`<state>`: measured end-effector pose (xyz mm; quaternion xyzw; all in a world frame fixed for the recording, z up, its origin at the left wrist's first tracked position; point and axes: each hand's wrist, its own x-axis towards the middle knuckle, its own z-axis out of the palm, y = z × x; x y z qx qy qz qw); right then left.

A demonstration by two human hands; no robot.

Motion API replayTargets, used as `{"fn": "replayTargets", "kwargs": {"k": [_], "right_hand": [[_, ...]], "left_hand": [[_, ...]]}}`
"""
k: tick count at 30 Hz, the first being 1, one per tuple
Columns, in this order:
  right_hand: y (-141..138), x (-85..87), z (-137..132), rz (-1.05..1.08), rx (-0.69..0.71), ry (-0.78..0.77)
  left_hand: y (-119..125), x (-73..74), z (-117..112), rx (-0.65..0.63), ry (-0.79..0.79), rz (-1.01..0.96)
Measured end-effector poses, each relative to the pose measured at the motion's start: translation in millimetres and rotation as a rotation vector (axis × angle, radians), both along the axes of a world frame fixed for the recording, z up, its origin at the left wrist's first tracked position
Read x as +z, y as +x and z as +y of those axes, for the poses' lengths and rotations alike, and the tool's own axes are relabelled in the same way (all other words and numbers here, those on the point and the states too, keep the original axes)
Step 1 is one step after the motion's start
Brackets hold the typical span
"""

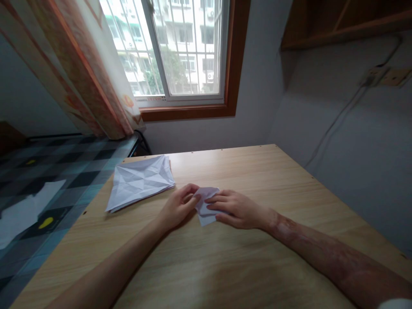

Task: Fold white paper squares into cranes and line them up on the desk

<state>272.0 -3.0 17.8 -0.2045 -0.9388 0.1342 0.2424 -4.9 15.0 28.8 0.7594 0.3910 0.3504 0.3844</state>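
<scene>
Bare on the left from left grip (179, 205) up along left forearm (128, 255), as far as visible over the near left part of the worktop (257, 167). Slim at the left wrist (157, 228), widening smoothly toward the elbow. Bare likewise in right grip (238, 208) and right forearm (328, 251), with slender fingers (222, 198). Marked there by a long stretch of uneven skin, beginning near the wrist and running on over the right part of the worktop. Clothed, farther up, in a whitish sleeve (397, 304), visible only as a rounded edge above the worktop's near right part; too little in view to tell fabric or cut.
</scene>
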Motion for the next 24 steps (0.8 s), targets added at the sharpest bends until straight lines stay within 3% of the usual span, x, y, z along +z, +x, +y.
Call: {"fn": "replayTargets", "kwargs": {"k": [5,13,24], "right_hand": [[-1.6,-3.6,2.5,0.128,-0.063,-0.046],[-1.8,2.9,-0.4,0.025,0.0,0.005],[2.5,-0.6,-3.3,-0.097,-0.049,0.044]], "left_hand": [[-0.1,3.4,-1.4,-0.02,0.057,0.101],[-3.8,3.7,0.4,-0.037,0.101,0.144],[-1.1,-6.5,3.0,-0.049,0.065,0.086]]}}
